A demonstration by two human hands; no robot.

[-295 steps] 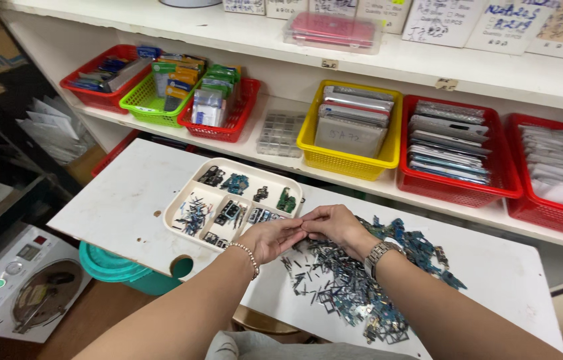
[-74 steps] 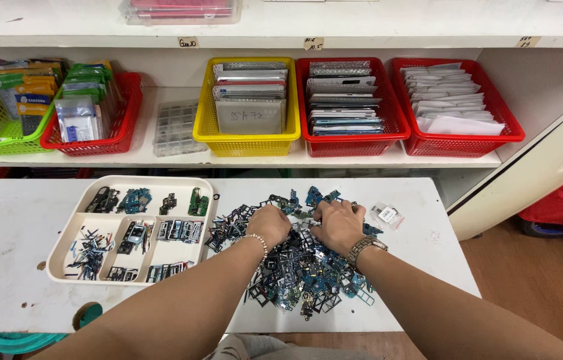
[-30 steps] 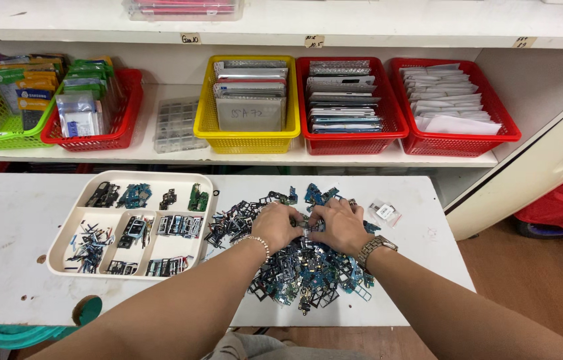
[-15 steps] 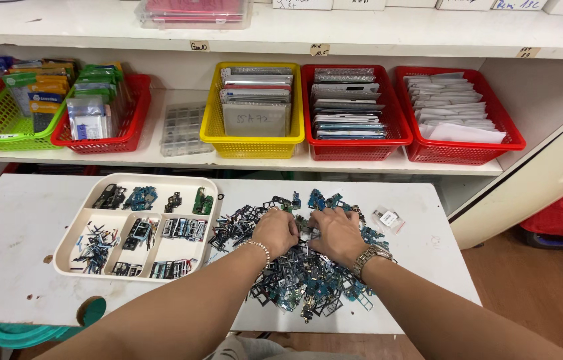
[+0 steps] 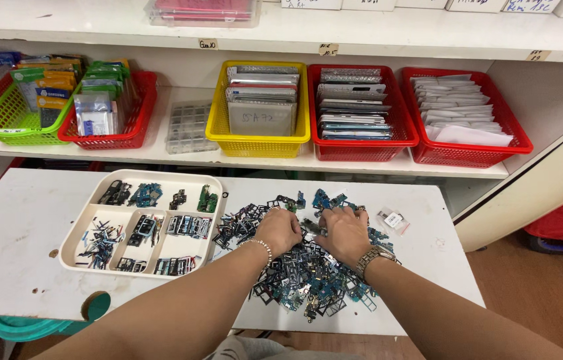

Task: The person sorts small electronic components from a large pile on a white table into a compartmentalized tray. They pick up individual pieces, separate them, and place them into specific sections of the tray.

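A heap of small dark and blue electronic parts lies on the white table. My left hand and my right hand rest side by side on top of the heap, fingers curled down into the parts. Whether either hand pinches a piece is hidden by the fingers. A bead bracelet circles the left wrist and a metal watch the right wrist. To the left stands a cream divided tray with sorted parts in several compartments.
A small clear bag lies right of the heap. Behind the table, a shelf holds a yellow basket, several red baskets, a green basket and a clear parts box. A teal bin sits under the table's left.
Both hands have stayed on the heap, shifting slightly among the parts. The view has drifted a little; the tray and the table contents are unchanged.
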